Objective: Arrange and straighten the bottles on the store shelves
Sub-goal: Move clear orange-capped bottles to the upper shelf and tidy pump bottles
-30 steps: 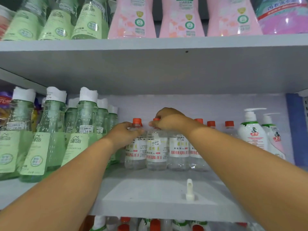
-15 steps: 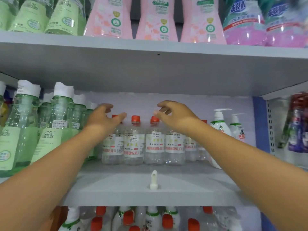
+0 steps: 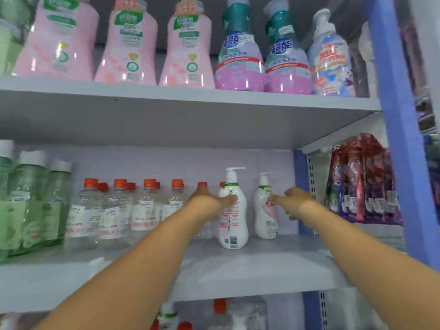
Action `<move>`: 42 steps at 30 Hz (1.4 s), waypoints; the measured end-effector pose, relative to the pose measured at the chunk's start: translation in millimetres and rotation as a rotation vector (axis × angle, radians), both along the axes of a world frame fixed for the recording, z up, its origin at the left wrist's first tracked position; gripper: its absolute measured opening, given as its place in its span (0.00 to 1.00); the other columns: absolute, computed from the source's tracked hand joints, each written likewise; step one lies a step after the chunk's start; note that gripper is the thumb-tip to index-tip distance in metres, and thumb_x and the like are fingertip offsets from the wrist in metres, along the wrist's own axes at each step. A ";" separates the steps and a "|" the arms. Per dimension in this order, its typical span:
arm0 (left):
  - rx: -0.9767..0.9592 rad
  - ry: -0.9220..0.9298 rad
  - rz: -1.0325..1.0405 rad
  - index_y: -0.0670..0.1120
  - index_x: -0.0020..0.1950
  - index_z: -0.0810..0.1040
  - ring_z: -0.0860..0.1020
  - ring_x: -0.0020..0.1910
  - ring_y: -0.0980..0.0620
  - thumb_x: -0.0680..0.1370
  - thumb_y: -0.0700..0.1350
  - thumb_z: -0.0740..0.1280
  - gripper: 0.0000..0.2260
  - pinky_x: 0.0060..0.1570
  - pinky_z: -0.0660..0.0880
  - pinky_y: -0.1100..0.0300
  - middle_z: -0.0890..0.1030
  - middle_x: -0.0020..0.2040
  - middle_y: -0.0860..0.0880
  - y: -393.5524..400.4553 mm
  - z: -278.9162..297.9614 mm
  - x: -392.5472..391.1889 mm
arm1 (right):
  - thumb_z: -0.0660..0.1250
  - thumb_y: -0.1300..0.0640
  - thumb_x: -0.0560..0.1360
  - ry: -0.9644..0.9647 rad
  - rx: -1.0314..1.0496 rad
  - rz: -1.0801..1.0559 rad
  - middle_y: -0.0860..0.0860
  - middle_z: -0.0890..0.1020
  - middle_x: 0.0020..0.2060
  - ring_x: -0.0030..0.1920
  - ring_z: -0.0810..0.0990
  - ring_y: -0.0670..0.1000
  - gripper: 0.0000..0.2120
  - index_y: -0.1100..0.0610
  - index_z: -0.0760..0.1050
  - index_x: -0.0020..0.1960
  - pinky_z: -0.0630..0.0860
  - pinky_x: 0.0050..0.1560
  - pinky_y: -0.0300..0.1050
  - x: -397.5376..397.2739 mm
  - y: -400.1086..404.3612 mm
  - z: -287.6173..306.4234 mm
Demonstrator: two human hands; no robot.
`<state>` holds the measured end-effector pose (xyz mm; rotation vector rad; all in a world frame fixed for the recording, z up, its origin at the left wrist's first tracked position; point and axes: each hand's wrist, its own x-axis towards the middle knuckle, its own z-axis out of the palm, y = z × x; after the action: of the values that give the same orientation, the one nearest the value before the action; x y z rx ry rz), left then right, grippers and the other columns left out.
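Two shelves fill most of the view: an upper shelf carrying big pink bottles with two purple-based teal-capped bottles toward its right end, and the middle shelf where the work is going on. A blue upright closes the right side, with red and purple sachets hanging beyond it.

On the middle shelf, tall green bottles stand at the left end, then clear bottles with orange caps in a fairly even row set well back from the front edge, presumably already lined up. Toward the right end stand two white pump bottles: the larger pump bottle sits forward of the row with its barcode side facing out, and the smaller pump bottle stands just beside it, nearer the back.

The left hand lies against the larger pump bottle's shoulder, thumb across its front; whether the fingers wrap behind it cannot be told. That hold would suit turning it label-forward. The right hand reaches in with fingers spread, a fingertip at or very near the smaller pump bottle's label, gripping nothing. Coming from both sides probably lets each bottle be squared at once.
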<state>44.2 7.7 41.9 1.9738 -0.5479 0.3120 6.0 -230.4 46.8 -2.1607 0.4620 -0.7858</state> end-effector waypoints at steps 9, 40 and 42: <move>0.035 0.016 -0.071 0.52 0.60 0.81 0.86 0.52 0.48 0.76 0.52 0.77 0.15 0.58 0.82 0.45 0.87 0.55 0.50 -18.3 -24.6 36.4 | 0.78 0.37 0.69 0.185 -0.043 0.248 0.57 0.76 0.68 0.66 0.77 0.59 0.53 0.61 0.52 0.78 0.77 0.56 0.57 44.8 -17.6 11.2; -0.438 -0.092 -0.220 0.59 0.55 0.86 0.87 0.43 0.58 0.67 0.58 0.80 0.17 0.35 0.79 0.72 0.89 0.49 0.55 73.0 -196.1 -175.7 | 0.74 0.23 0.59 -0.357 -0.019 0.529 0.34 0.86 0.49 0.47 0.86 0.37 0.28 0.32 0.80 0.56 0.78 0.39 0.27 -226.0 42.3 -176.7; -0.426 0.061 -0.182 0.53 0.55 0.85 0.87 0.43 0.60 0.65 0.51 0.79 0.19 0.36 0.78 0.73 0.89 0.48 0.55 64.4 -246.5 -166.5 | 0.77 0.31 0.60 -0.228 0.037 0.504 0.35 0.86 0.48 0.46 0.86 0.37 0.25 0.31 0.79 0.55 0.79 0.41 0.28 -213.0 46.2 -225.0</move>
<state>-122.2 72.1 -204.6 1.5072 -0.5653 0.2318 -207.1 -184.2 -178.2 -1.9959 -0.1818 -0.7123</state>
